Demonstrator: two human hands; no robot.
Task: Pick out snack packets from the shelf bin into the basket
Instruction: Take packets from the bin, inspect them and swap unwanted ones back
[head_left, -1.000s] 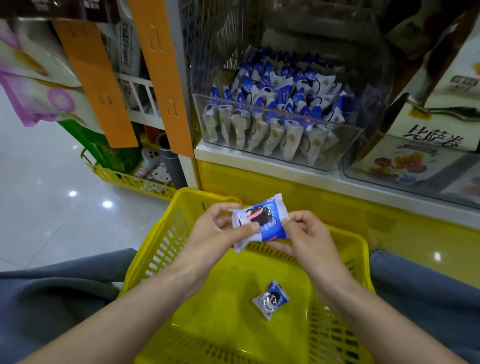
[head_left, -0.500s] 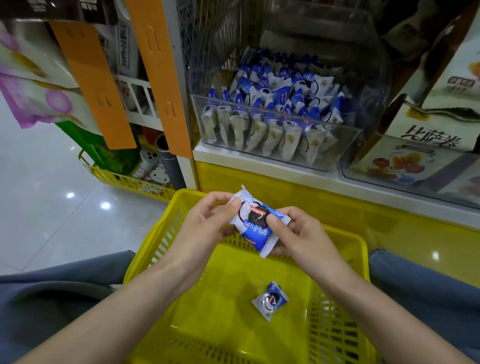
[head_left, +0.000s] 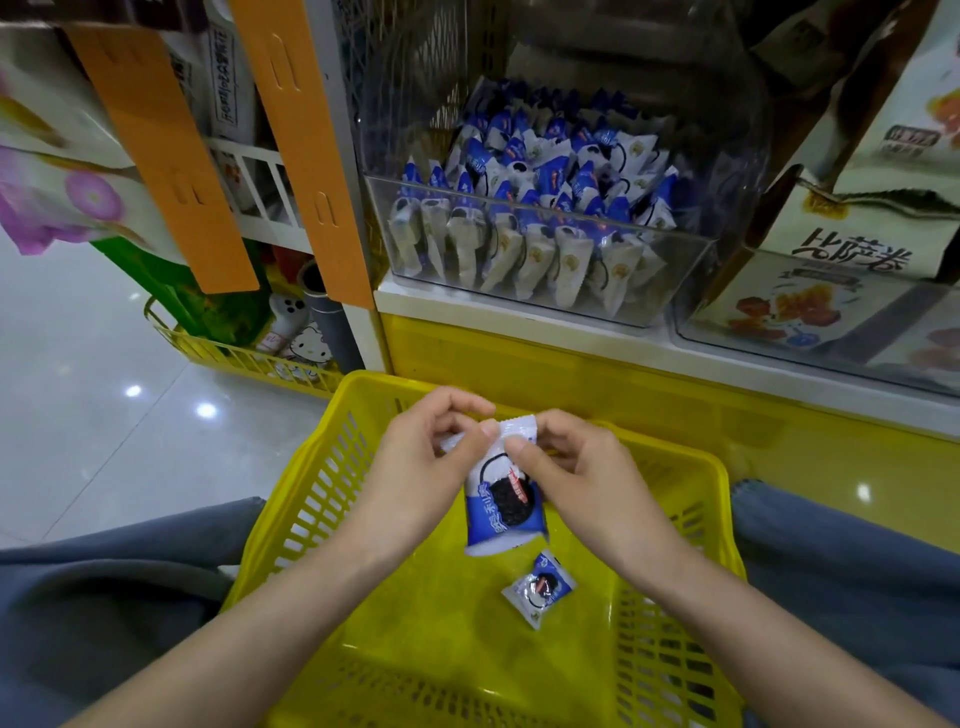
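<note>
Your left grip (head_left: 415, 467) and right grip (head_left: 582, 478) both pinch the top edge of a blue-and-white snack packet (head_left: 501, 506), which hangs upright over the yellow basket (head_left: 311, 499). A second packet (head_left: 540, 587) lies on the basket floor. The clear shelf bin (head_left: 675, 280) beyond holds many more.

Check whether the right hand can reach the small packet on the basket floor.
Probably yes: the small packet lies uncovered just below the right hand in the open basket, though that hand is pinching the held packet and must release it first.
</note>
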